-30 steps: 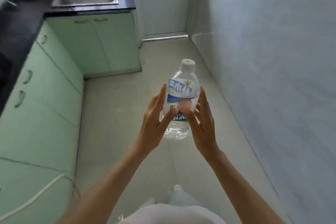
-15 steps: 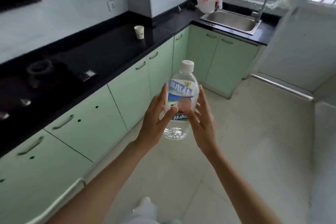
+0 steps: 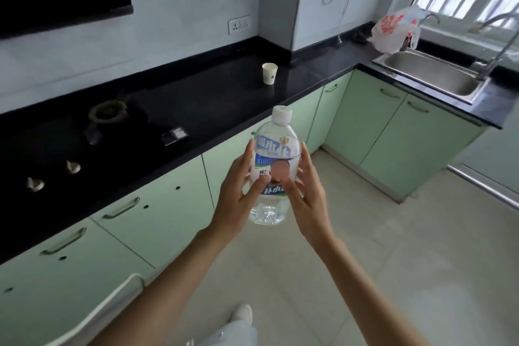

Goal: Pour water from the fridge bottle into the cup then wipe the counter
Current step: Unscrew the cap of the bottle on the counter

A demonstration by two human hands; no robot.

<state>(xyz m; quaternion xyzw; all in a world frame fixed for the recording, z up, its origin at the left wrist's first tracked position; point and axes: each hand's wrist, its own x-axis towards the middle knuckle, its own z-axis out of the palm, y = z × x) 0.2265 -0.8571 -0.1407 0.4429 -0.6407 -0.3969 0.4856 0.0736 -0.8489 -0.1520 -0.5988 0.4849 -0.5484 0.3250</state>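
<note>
Bottle: clear plastic water bottle (image 3: 271, 174), white cap (image 3: 282, 116) on, held over the floor between both hands, in front of the green cabinets.
Head view, left hand: left hand (image 3: 238, 194) presses the bottle's left side, thumb laid across the label, fingers fairly straight and reaching behind.
Head view, right hand: right hand (image 3: 310, 194) cradles the right side, thumb on the label, fingers spread and only lightly bent.
Axis: the bottle's long axis runs up and away from the fingers, cap end tipped slightly to the right, base nearest the wrists.
Cup: white paper cup (image 3: 269, 73) stands upright on the black counter (image 3: 213, 98), well beyond the fingertips, almost in line with the cap.
Nearer hand: hard to call; the cup sits roughly between the two, perhaps a shade closer to the left.
Step judged: carrying toward the counter; cap not yet removed, nothing poured.
Also in frame: steel sink (image 3: 432, 76) far right of the fingers, plastic bag (image 3: 393, 29) behind it.
</note>
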